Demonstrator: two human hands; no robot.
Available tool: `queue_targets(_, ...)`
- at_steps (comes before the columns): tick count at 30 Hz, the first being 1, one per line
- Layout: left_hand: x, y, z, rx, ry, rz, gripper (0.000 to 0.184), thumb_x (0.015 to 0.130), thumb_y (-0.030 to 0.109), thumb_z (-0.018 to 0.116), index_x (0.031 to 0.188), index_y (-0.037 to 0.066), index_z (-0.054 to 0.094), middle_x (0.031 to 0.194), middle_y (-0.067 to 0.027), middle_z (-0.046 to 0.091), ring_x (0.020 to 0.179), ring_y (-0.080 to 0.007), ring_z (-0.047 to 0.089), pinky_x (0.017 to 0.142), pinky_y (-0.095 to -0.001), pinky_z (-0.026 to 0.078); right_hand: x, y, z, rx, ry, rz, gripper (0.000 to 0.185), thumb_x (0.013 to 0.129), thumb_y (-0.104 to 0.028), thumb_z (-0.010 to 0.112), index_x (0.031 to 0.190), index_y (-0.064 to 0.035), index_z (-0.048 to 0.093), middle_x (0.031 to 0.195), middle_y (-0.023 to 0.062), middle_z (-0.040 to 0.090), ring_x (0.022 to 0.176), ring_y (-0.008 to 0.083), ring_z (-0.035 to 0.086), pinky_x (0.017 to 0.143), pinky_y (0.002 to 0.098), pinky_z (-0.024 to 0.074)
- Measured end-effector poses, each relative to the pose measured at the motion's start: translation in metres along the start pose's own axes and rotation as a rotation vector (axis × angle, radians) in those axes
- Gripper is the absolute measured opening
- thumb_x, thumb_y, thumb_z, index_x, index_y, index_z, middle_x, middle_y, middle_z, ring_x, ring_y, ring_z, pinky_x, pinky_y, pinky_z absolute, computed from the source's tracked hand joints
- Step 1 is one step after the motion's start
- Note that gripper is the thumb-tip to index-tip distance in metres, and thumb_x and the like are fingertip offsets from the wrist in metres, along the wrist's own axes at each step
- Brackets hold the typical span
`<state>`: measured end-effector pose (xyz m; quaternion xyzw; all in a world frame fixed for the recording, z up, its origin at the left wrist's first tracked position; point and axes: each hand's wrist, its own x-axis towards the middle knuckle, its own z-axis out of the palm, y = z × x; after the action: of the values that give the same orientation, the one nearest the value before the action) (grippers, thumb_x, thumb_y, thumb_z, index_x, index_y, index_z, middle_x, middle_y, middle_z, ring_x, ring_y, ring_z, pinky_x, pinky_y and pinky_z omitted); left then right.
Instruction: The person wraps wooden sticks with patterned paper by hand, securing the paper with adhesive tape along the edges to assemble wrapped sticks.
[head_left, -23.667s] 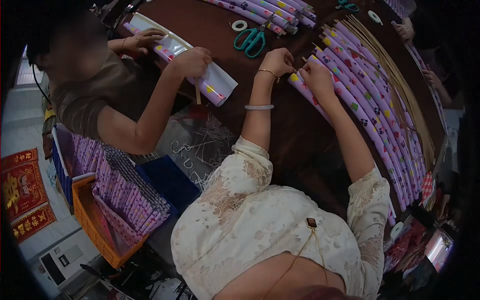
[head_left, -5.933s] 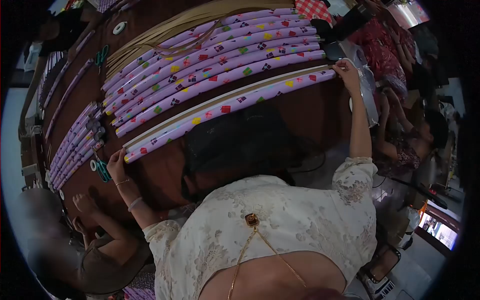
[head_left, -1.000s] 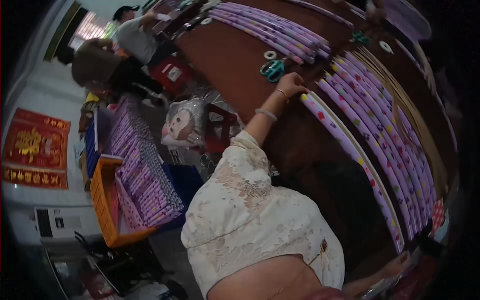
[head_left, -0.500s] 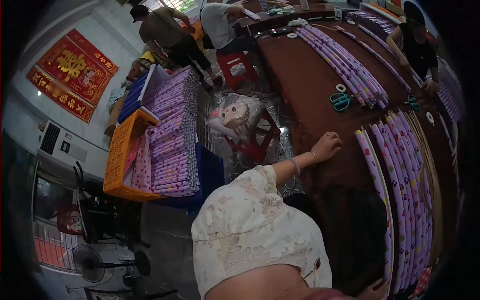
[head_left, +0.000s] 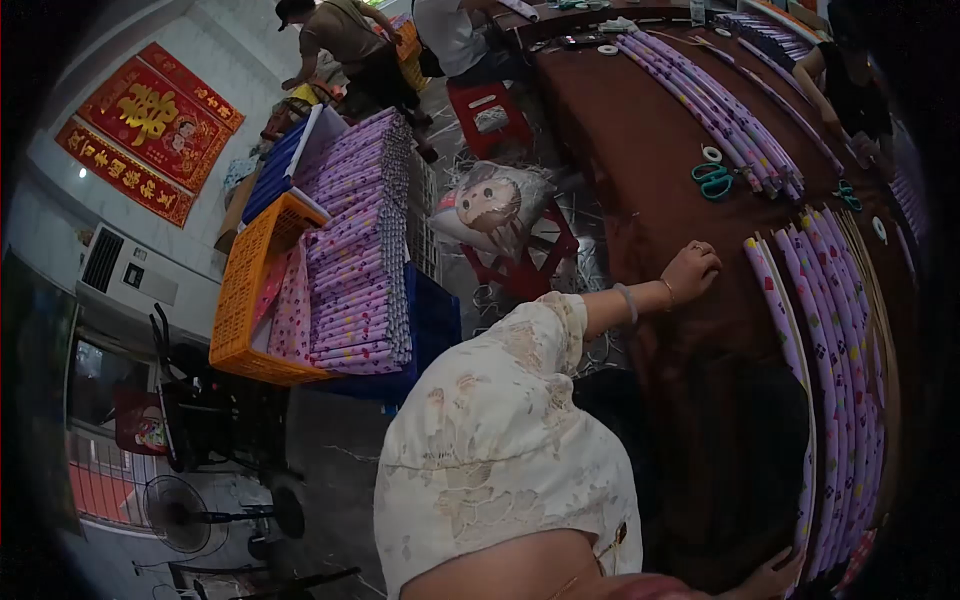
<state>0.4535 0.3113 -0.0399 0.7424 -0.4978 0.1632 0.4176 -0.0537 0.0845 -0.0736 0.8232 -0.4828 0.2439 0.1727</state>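
Note:
My left hand (head_left: 692, 272) rests on the brown tablecloth (head_left: 660, 130), its fingers curled and nothing visible in them. A ring and wrist bands are on it. Just to its right lies a row of long purple patterned rolls (head_left: 830, 360). Low in the view, partly dark, my right hand (head_left: 768, 578) is beside the lower end of the nearest purple roll (head_left: 785, 320); its fingers are mostly hidden, so a grip cannot be made out. Teal-handled scissors (head_left: 712, 181) and a white tape roll (head_left: 711, 154) lie beyond the left hand.
More purple rolls (head_left: 700, 110) lie further along the table. A tall stack of them (head_left: 355, 260) stands by an orange crate (head_left: 235, 300) and a blue crate (head_left: 435, 330). A plastic-wrapped cushion (head_left: 492, 205) sits on a red stool (head_left: 535, 265). Other people work at the far end and across the table.
The view has shifted slightly, so the table and stacks sit a little differently in frame. My left hand stays curled on the cloth; my right hand remains by the roll's end.

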Motion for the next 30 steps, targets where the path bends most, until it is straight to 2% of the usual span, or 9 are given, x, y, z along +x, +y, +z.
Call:
queue_targets(5, 0.023, 0.026, 0.006, -0.132, 0.003, -0.053, 0.014, 0.071, 0.005, 0.062, 0.085, 0.007, 0.061, 0.088, -0.0097, 0.057, 0.090, -0.0284, 0.052, 0.079, -0.0374, 0.045, 0.005, 0.020, -0.022, -0.135, -0.022, -0.041, 0.031, 0.090, -0.027, 0.052, 0.107, -0.0032, 0.061, 0.108, 0.0134, 0.060, 0.099, 0.0257, 0.057, 0.088, 0.0347, 0.0443)
queue_targets(7, 0.041, 0.040, 0.016, -0.203, 0.013, 0.127, 0.013, 0.072, 0.006, 0.062, 0.085, 0.007, 0.061, 0.089, -0.0108, 0.058, 0.087, -0.0294, 0.054, 0.079, -0.0378, 0.045, -0.011, 0.038, -0.045, -0.115, 0.013, -0.098, 0.031, 0.090, -0.027, 0.051, 0.107, -0.0031, 0.061, 0.107, 0.0133, 0.060, 0.099, 0.0259, 0.057, 0.088, 0.0348, 0.0441)
queue_targets(10, 0.064, 0.059, 0.027, -0.247, -0.205, 0.271, 0.021, 0.073, 0.008, 0.061, 0.094, 0.006, 0.062, 0.094, -0.0124, 0.060, 0.088, -0.0309, 0.057, 0.077, -0.0390, 0.046, -0.004, 0.023, -0.063, 0.069, -0.047, -0.130, 0.033, 0.091, -0.025, 0.050, 0.113, -0.0023, 0.056, 0.112, 0.0162, 0.057, 0.103, 0.0310, 0.053, 0.088, 0.0403, 0.0418)
queue_targets(11, 0.069, 0.065, 0.031, -0.247, -0.328, 0.204, 0.023, 0.074, 0.008, 0.060, 0.097, 0.006, 0.062, 0.098, -0.0133, 0.061, 0.092, -0.0317, 0.057, 0.079, -0.0389, 0.046, -0.006, 0.024, -0.060, 0.029, -0.028, -0.106, 0.031, 0.090, -0.023, 0.051, 0.111, -0.0015, 0.057, 0.111, 0.0174, 0.057, 0.102, 0.0326, 0.053, 0.089, 0.0405, 0.0412)
queue_targets(12, 0.072, 0.061, 0.048, -0.247, -0.307, 0.244, 0.023, 0.075, 0.009, 0.060, 0.098, 0.006, 0.062, 0.101, -0.0137, 0.061, 0.093, -0.0322, 0.057, 0.081, -0.0386, 0.046, -0.007, 0.025, -0.056, 0.058, 0.032, -0.107, 0.029, 0.088, -0.021, 0.054, 0.109, -0.0029, 0.058, 0.110, 0.0173, 0.057, 0.102, 0.0330, 0.052, 0.088, 0.0402, 0.0411)
queue_targets(15, 0.083, 0.063, 0.070, -0.167, -0.462, 0.349, 0.030, 0.080, 0.021, 0.060, 0.106, 0.007, 0.059, 0.105, -0.0127, 0.060, 0.096, -0.0316, 0.057, 0.082, -0.0397, 0.046, -0.002, 0.011, -0.064, 0.172, 0.070, -0.055, 0.027, 0.083, -0.017, 0.059, 0.108, -0.0068, 0.058, 0.110, 0.0116, 0.056, 0.102, 0.0300, 0.052, 0.087, 0.0394, 0.0403)
queue_targets(19, 0.088, 0.064, 0.074, -0.077, -0.544, 0.533, 0.031, 0.076, 0.027, 0.064, 0.101, 0.008, 0.061, 0.099, -0.0107, 0.060, 0.094, -0.0284, 0.057, 0.081, -0.0375, 0.046, -0.012, 0.008, -0.069, 0.113, 0.082, 0.034, 0.028, 0.085, -0.022, 0.057, 0.111, -0.0112, 0.057, 0.115, 0.0079, 0.053, 0.108, 0.0270, 0.049, 0.090, 0.0379, 0.0378)
queue_targets(27, 0.098, 0.062, 0.083, -0.083, -0.765, 0.575, 0.033, 0.070, 0.017, 0.069, 0.100, 0.006, 0.060, 0.099, -0.0121, 0.056, 0.098, -0.0307, 0.051, 0.086, -0.0381, 0.043, -0.008, 0.004, -0.074, 0.189, 0.026, 0.075, 0.024, 0.085, -0.021, 0.057, 0.106, -0.0104, 0.058, 0.110, 0.0067, 0.054, 0.105, 0.0264, 0.049, 0.090, 0.0388, 0.0374)
queue_targets(30, 0.100, 0.051, 0.094, -0.143, -0.872, 0.538, 0.038, 0.066, 0.020, 0.073, 0.098, 0.005, 0.059, 0.099, -0.0132, 0.056, 0.098, -0.0313, 0.051, 0.086, -0.0379, 0.042, -0.009, 0.006, -0.068, 0.114, 0.085, 0.023, 0.024, 0.086, -0.020, 0.056, 0.108, -0.0101, 0.058, 0.109, 0.0073, 0.055, 0.102, 0.0271, 0.050, 0.087, 0.0393, 0.0383)
